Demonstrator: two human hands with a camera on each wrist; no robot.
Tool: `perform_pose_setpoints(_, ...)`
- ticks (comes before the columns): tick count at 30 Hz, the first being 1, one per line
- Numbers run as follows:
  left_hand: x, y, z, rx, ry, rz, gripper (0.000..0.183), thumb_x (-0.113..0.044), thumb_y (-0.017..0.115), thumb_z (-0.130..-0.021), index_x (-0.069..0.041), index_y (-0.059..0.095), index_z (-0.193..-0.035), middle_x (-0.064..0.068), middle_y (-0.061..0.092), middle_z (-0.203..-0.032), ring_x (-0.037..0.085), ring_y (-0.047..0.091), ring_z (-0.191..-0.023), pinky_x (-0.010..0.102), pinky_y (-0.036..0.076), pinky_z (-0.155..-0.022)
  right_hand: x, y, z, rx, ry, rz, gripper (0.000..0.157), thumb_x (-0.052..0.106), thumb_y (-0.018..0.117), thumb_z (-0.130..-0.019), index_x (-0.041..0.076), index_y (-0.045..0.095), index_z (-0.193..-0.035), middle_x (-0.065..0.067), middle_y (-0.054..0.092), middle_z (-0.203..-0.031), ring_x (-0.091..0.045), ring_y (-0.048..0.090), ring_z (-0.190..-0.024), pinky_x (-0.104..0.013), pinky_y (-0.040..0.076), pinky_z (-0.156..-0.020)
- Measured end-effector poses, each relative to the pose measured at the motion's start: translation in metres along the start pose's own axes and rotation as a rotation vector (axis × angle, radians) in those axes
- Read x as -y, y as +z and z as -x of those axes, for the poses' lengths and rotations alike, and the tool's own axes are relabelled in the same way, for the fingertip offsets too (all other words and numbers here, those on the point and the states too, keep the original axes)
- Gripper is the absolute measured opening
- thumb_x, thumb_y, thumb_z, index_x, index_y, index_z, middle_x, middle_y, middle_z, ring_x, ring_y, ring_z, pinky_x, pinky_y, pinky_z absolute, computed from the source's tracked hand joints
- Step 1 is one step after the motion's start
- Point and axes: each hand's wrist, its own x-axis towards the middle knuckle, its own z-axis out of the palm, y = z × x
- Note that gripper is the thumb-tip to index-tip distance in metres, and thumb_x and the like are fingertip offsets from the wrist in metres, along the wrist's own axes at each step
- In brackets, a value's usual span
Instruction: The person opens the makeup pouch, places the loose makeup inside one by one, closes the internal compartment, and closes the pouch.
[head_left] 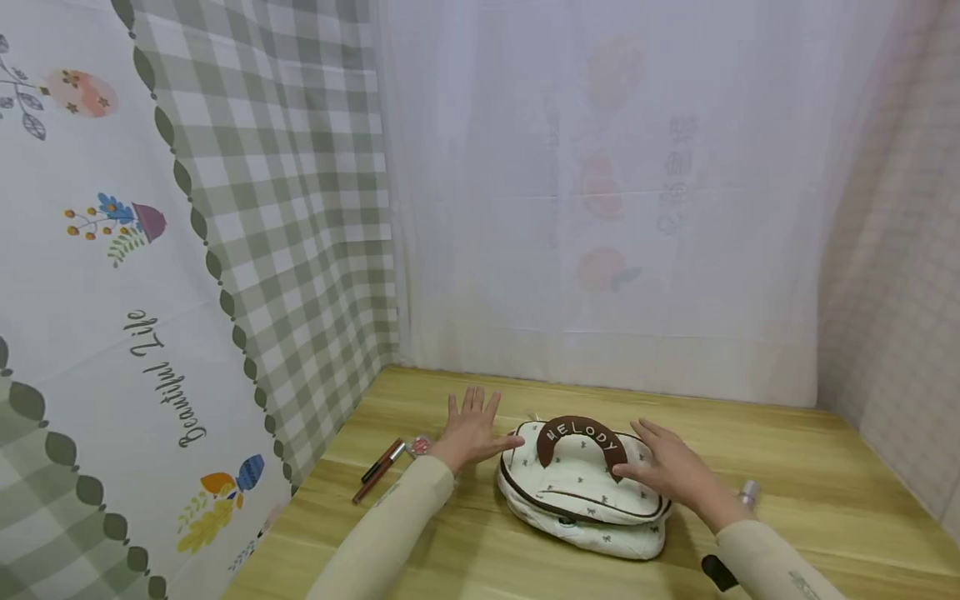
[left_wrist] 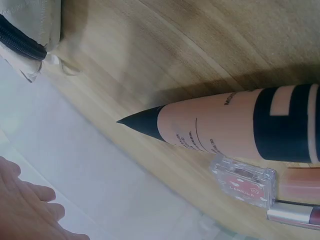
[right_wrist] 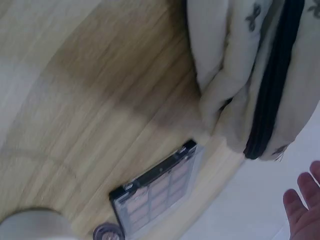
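A white cosmetic bag (head_left: 592,492) with a small bow print, dark zipper trim and a brown handle (head_left: 581,429) lettered MELODY lies on the table. Its zipper side also shows in the right wrist view, where the bag (right_wrist: 235,65) looks creased. My left hand (head_left: 468,433) hovers at the bag's left edge, fingers spread and thumb pointing toward it. Over the right side of the bag is my right hand (head_left: 671,467), fingers extended, thumb near the handle's end. Neither hand holds anything; whether either touches the bag, I cannot tell.
Left of the bag lie lip gloss tubes (head_left: 381,477) and a small clear case (left_wrist: 245,180). A pink tube with a black pointed tip (left_wrist: 210,122) is close to the left wrist. At right are a clear-lidded makeup palette (right_wrist: 160,195), a small round pot (right_wrist: 108,232) and a silver-capped item (head_left: 748,492).
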Motion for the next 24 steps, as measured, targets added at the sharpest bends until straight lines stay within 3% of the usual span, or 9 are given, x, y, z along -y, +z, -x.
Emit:
perform_pose_setpoints(12, 0.002, 0.005, 0.004, 0.028, 0.021, -0.005, 0.103, -0.082, 0.042, -0.085, -0.015, 0.018, -0.160, 0.020, 0.016, -0.162, 0.037, 0.009, -0.149, 0.064, 0.006, -0.114, 0.006, 0.004, 0.006, 0.052, 0.017, -0.049, 0.091, 0.048, 0.081, -0.078, -0.012, 0.047, -0.138, -0.038, 0.048, -0.134, -0.058, 0.044, -0.122, -0.069, 0.036, -0.097)
perform_pose_setpoints(19, 0.000, 0.005, 0.007, 0.027, 0.027, -0.014, 0.102, -0.081, 0.043, -0.085, -0.014, 0.022, -0.159, 0.020, 0.020, -0.161, 0.036, 0.014, -0.149, 0.064, 0.009, -0.114, 0.005, 0.008, 0.003, 0.127, 0.074, -0.152, 0.091, 0.042, 0.084, -0.077, -0.012, 0.046, -0.139, -0.039, 0.046, -0.136, -0.058, 0.042, -0.124, -0.067, 0.037, -0.097)
perform_pose_setpoints(24, 0.001, 0.004, 0.008, 0.032, 0.038, -0.016, 0.102, -0.081, 0.042, -0.086, -0.013, 0.023, -0.159, 0.020, 0.023, -0.160, 0.036, 0.016, -0.148, 0.064, 0.010, -0.114, 0.002, 0.012, 0.000, 0.143, 0.058, -0.158, 0.092, 0.040, 0.086, -0.075, -0.014, 0.046, -0.138, -0.037, 0.046, -0.137, -0.057, 0.041, -0.126, -0.066, 0.036, -0.100)
